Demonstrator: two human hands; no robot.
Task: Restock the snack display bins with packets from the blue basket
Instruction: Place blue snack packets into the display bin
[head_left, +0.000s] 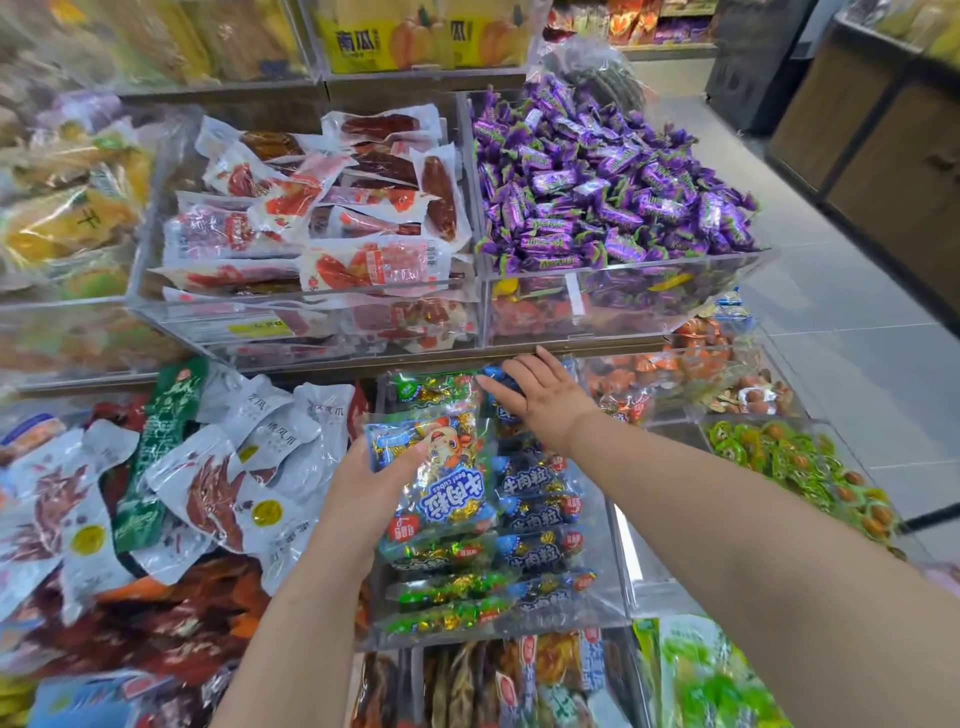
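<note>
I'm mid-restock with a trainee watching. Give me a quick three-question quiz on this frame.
1. True or false: the left hand holds a blue beef cubes packet.
2. The purple candies fill which bin? A) the upper right one B) the lower left one C) the one under the hands
3. Fill in: the right hand reaches toward the ___ of the clear bin of packets.

Key: 1 true; 2 A; 3 back.

Tiled floor (831, 374), wooden counter (883, 135), perhaps dark cabinet (753, 67)
</note>
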